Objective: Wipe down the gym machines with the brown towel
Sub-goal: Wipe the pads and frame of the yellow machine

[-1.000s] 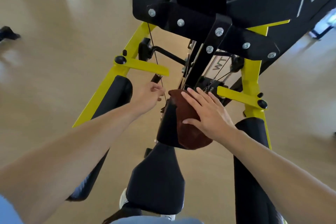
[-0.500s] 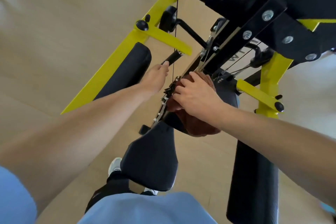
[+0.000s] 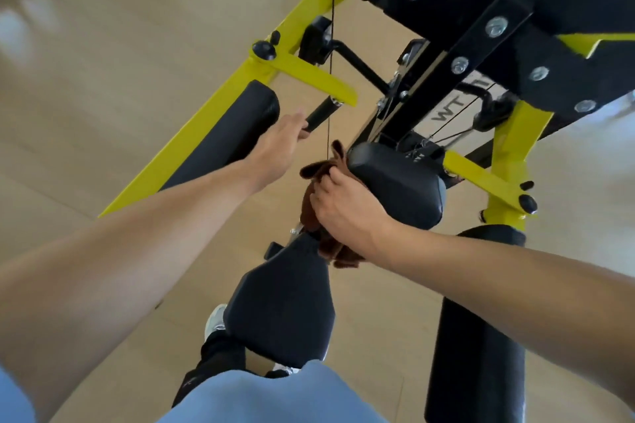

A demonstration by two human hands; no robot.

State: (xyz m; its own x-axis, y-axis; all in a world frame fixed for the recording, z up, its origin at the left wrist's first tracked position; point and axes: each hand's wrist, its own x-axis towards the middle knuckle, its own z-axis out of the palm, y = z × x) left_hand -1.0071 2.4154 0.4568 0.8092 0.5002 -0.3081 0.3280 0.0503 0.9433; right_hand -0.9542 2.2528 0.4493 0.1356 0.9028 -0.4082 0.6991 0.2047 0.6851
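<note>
Beside the black pad (image 3: 398, 182), right hand (image 3: 343, 209) clutches brown towel (image 3: 311, 209); left hand (image 3: 275, 151) seemingly grips a handle (image 3: 321, 113).

The right hand (image 3: 347, 209) is sliding down the left side of the upper black pad (image 3: 398, 185), dragging the brown towel (image 3: 316, 216) with it; the pad's top face, covered a second ago, is now showing bare. The grip on the cloth is tightening from flat fingers into a bunch. The left hand (image 3: 278, 151) is reaching further forward, its fingertips now touching the black handle (image 3: 321, 112).
</note>
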